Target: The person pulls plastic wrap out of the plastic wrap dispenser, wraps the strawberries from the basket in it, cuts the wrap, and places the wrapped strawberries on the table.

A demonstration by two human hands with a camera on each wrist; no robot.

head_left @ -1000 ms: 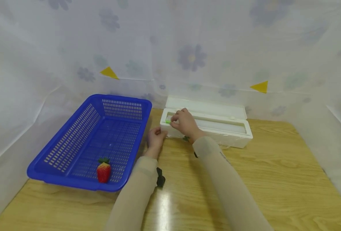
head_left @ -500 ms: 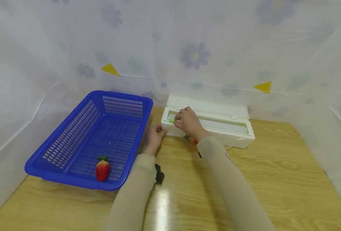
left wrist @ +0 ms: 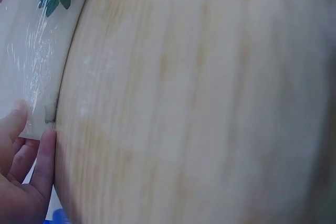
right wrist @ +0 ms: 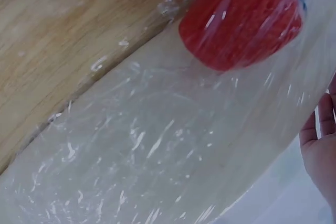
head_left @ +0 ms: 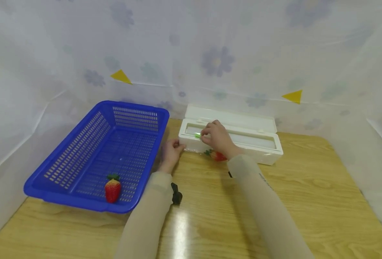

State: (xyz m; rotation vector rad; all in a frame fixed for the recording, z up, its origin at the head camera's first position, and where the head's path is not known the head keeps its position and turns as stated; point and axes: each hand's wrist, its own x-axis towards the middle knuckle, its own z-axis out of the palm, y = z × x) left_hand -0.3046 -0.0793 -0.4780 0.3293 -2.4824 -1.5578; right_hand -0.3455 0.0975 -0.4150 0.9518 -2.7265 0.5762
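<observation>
While the left hand (head_left: 171, 153) pinches the left front corner of the box (head_left: 255, 154), right hand (head_left: 219, 138): thumb and finger pinching a green tab (head_left: 198, 135) at the box's near rim, left of centre
Box: white, long, on the table (head_left: 307, 180), its lid (head_left: 233, 118) tipped back behind it
Front strawberry (head_left: 218, 155): red, low at the box's front, clear film (right wrist: 142, 145) over it
Basket (head_left: 126, 147): blue, left of the box and apart from it, a second strawberry (head_left: 112, 190) in its near end

Right fingers (head_left: 207, 131) partly hide the green piece (head_left: 198, 135) — too small to identify.
</observation>
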